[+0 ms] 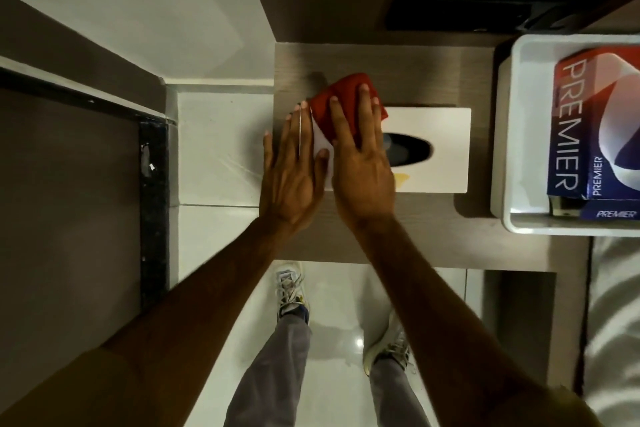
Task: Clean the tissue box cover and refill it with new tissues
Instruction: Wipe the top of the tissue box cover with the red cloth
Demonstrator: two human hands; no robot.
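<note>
A white tissue box cover (440, 135) with a dark oval slot lies flat on the brown wooden table (398, 239). My right hand (360, 166) presses a red cloth (343, 100) flat onto the cover's left end, fingers spread. My left hand (291, 177) rests flat against the cover's left edge, fingers extended, steadying it. A small yellow mark (401, 178) shows on the cover's near edge by my right hand. New tissue packs, blue, red and white and marked PREMIER (588, 135), lie in a white tray (509, 149) at the right.
A black flat device (457, 7) lies at the back of the table. Left of the table is white tiled floor (214, 149) and a dark door frame (152, 201). My feet stand below the table's front edge. A pale patterned fabric (613, 305) is at the far right.
</note>
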